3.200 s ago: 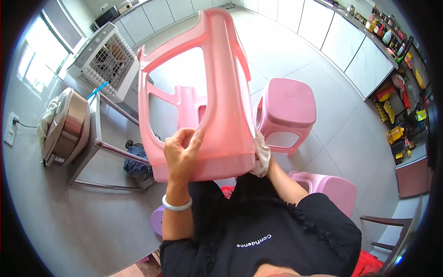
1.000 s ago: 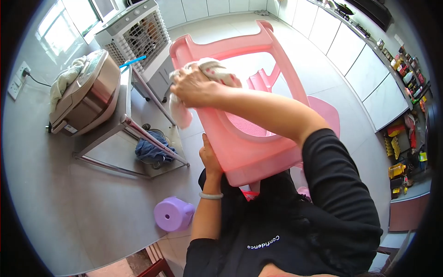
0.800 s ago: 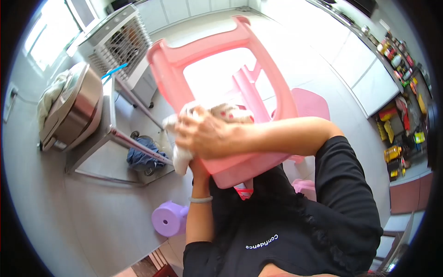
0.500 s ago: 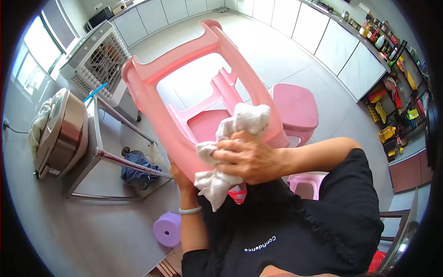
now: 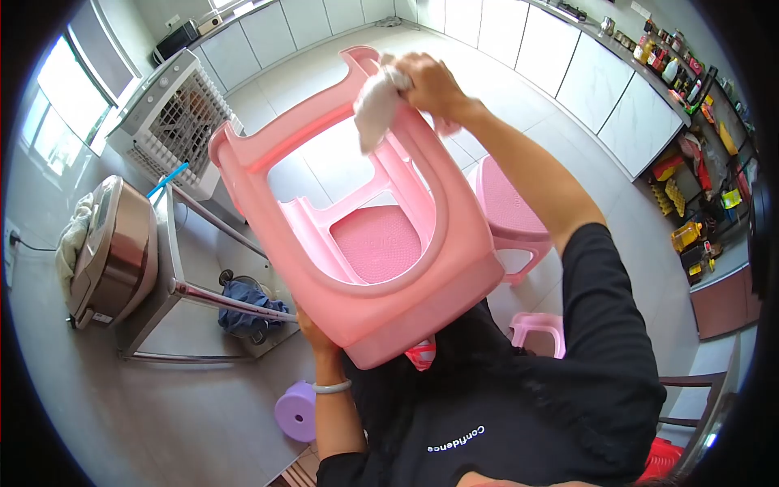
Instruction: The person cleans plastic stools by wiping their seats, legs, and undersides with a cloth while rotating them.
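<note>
"Tilting the pink stool [image 5: 466,280] over your lap [image 5: 479,341] makes sense imo, b/c its legs point up and away, toward the top of the frame, where your arm can reach them. Is your left hand [image 5: 312,330] actually gripping it tho?"

"Looks like it, yeah. You've got it on the stool's lower left side, prob to steady the weight. Most of the fingers are hidden behind the plastic, so idk how they're spread."

"And your right hand [image 5: 432,84] is closed on a cloth [image 5: 377,109], up at a far leg, top center. Bunched like that, it prob pads your fingers. Can't tell how hard you're pressing, fwiw."

"Same. Btw you've got the stool mid-frame, between the metal table [image 5: 195,291] at left and a second pink stool [image 5: 510,203] at right, prob for elbow room. Purple stool [image 5: 286,412] is lower left, just beside your left forearm [image 5: 339,426]. Rice cooker [image 5: 122,272] is on the table, far left, prob b/c its cord [image 5: 36,246] has to reach the wall."
</note>
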Tool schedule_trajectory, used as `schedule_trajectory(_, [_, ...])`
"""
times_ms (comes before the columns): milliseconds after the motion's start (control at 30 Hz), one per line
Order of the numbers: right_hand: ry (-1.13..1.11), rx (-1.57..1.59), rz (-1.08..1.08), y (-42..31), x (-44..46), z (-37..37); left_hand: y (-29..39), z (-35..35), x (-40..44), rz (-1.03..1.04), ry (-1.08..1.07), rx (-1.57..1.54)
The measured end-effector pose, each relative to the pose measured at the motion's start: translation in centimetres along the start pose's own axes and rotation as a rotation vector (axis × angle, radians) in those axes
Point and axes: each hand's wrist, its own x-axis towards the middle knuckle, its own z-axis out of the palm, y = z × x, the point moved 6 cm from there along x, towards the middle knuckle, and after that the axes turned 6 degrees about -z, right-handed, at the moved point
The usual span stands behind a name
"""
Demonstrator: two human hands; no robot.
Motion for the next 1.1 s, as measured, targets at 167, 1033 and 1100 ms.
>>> schedule_trajectory(167, [0.001, 0.427, 0.353, 5.2, 6.3, 6.3, -0.7, 0.2, -0.3, -0.188, 0.01, -0.155])
schedule_trajectory(1033, [-0.016, 0.029, 0.161, -21.3, -24.7, -10.2, -0.3, 0.8, 0.7, 0.013, -0.031, -0.023])
schedule_trajectory(1100, [-0.043, 0.105, 0.065, -24.3, -23.9, -9.0, -0.1, 1.1, 1.0, 0.025, -0.062, 0.008])
